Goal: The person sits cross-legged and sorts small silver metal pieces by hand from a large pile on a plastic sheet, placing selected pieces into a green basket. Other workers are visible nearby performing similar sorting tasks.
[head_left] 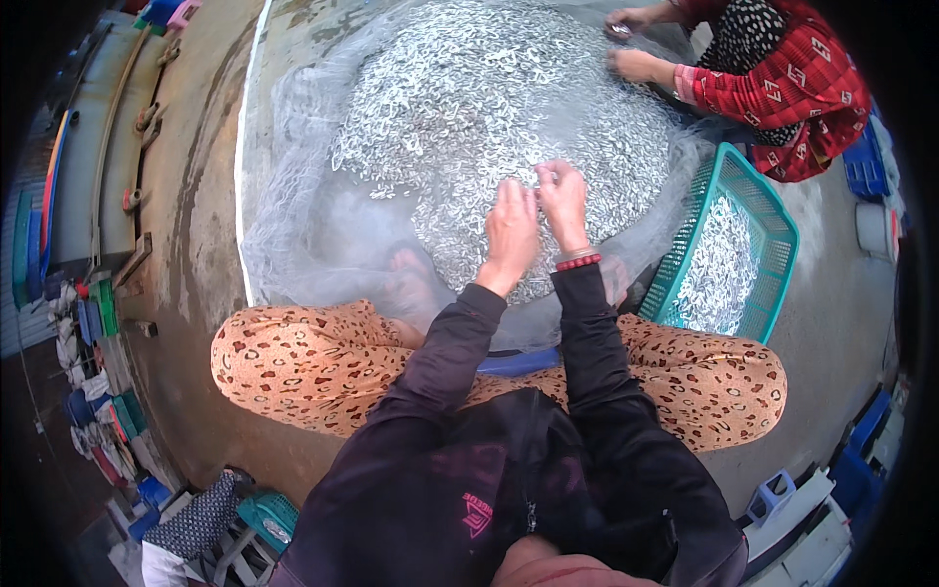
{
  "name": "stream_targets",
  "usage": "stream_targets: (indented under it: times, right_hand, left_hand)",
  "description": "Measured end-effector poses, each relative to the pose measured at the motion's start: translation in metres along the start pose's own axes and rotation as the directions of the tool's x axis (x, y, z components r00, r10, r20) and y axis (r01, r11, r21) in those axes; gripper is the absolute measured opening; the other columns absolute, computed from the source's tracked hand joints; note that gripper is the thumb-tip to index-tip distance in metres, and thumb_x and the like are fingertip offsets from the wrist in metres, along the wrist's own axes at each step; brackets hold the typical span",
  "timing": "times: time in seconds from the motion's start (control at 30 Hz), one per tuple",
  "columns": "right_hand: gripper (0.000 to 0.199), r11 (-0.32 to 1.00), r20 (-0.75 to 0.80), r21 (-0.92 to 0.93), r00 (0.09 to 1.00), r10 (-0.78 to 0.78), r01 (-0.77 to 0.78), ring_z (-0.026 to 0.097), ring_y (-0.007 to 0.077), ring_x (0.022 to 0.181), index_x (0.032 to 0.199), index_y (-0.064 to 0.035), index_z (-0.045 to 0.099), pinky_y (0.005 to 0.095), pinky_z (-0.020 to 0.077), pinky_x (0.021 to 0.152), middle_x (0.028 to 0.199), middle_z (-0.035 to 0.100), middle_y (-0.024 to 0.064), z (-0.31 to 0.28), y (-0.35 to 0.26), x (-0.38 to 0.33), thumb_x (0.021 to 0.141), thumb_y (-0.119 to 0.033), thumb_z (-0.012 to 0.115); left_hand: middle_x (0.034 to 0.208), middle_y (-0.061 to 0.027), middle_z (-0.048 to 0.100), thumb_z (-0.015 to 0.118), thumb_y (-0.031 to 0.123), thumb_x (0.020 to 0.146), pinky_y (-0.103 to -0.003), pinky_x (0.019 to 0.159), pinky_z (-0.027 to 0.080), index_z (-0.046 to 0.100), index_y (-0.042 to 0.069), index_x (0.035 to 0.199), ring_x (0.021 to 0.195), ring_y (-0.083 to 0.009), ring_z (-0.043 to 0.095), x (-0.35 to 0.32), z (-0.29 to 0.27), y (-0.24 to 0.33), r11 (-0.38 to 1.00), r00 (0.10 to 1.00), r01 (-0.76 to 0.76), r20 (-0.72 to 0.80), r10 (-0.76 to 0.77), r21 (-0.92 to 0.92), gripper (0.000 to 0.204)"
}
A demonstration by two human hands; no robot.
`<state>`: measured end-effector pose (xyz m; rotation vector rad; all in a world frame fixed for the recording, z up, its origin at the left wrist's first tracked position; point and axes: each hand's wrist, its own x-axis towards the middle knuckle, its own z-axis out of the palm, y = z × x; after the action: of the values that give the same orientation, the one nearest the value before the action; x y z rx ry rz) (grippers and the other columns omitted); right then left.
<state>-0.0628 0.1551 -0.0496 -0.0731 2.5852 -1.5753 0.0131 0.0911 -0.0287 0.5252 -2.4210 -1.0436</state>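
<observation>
A big heap of small silver fish (pixel 489 108) lies on a fine translucent net (pixel 313 225) spread over the concrete floor. My left hand (pixel 511 233) and my right hand (pixel 563 201) are raised side by side over the near edge of the heap, fingertips pinched together on something small that I cannot make out, likely a fish or a bit of net. A red bead bracelet (pixel 577 261) circles my right wrist. I sit with knees apart in leopard-print trousers.
A teal plastic basket (pixel 773 245) partly filled with fish stands at my right. Across the heap another person in a red patterned top (pixel 782 78) works the fish with both hands. Blue stools and crates line the right edge; stacked clutter lines the left.
</observation>
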Motion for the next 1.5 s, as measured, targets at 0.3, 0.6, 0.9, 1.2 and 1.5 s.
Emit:
stream_targets:
  times: [0.3, 0.6, 0.9, 1.2, 1.5]
  right_hand:
    - [0.013, 0.676, 0.204, 0.671, 0.952, 0.226, -0.305, 0.048, 0.0069, 0.050, 0.088, 0.0009, 0.063, 0.0186, 0.0396, 0.045, 0.064, 0.056, 0.0003, -0.006, -0.014, 0.006, 0.085, -0.011, 0.057]
    - [0.016, 0.963, 0.074, -0.215, 0.986, -0.148, 0.161, 0.062, 0.0377, 0.075, 0.090, -0.0018, 0.062, 0.0434, 0.0474, 0.067, 0.079, 0.063, 0.0215, -0.017, -0.037, 0.003, 0.083, -0.015, 0.056]
    - [0.013, 0.922, 0.246, 0.337, 0.963, 0.107, -0.189, 0.051, 0.0099, 0.053, 0.084, 0.0024, 0.065, 0.0240, 0.0408, 0.047, 0.066, 0.058, 0.0037, -0.027, -0.020, 0.015, 0.081, -0.010, 0.061]
    - [0.018, 1.000, 0.330, -0.004, 0.944, 0.019, -0.019, 0.064, 0.0191, 0.058, 0.082, 0.0027, 0.065, 0.0333, 0.0480, 0.056, 0.068, 0.064, 0.0146, -0.010, -0.015, 0.011, 0.079, -0.014, 0.059]
    - [0.017, 0.891, 0.423, 0.342, 0.895, 0.139, -0.300, 0.057, 0.0124, 0.054, 0.081, 0.0043, 0.063, 0.0250, 0.0436, 0.050, 0.066, 0.062, 0.0078, -0.023, -0.030, 0.005, 0.081, -0.011, 0.056]
  left_hand:
    - [0.080, -0.0159, 0.049, 0.054, 0.009, 0.087, -0.044, 0.062, 0.040, 0.047, 0.000, 0.085, 0.070, -0.0367, 0.052, 0.021, -0.011, 0.005, 0.976, 0.982, -0.190, -0.013, 0.190, -0.102, 0.011]
    - [0.083, -0.0162, 0.050, 0.052, 0.010, 0.087, -0.046, 0.055, 0.042, 0.045, 0.002, 0.086, 0.067, -0.0375, 0.055, 0.028, -0.028, 0.020, 0.973, 0.973, -0.181, 0.170, 0.156, 0.141, 0.010]
    - [0.081, -0.0148, 0.049, 0.051, 0.012, 0.089, -0.044, 0.052, 0.043, 0.045, 0.003, 0.084, 0.066, -0.0365, 0.055, 0.007, -0.025, 0.019, 0.982, 0.980, -0.182, 0.083, 0.179, 0.038, 0.012]
    - [0.075, -0.0142, 0.052, 0.060, 0.011, 0.084, -0.038, 0.061, 0.042, 0.047, -0.001, 0.080, 0.065, -0.0293, 0.053, 0.013, -0.034, -0.021, 0.985, 0.986, -0.001, 0.163, 0.029, -0.170, 0.017]
    - [0.074, -0.0151, 0.052, 0.058, 0.014, 0.087, -0.042, 0.057, 0.042, 0.047, 0.000, 0.082, 0.067, -0.0324, 0.054, 0.000, -0.032, 0.002, 0.995, 0.994, -0.071, 0.075, 0.076, -0.073, 0.018]
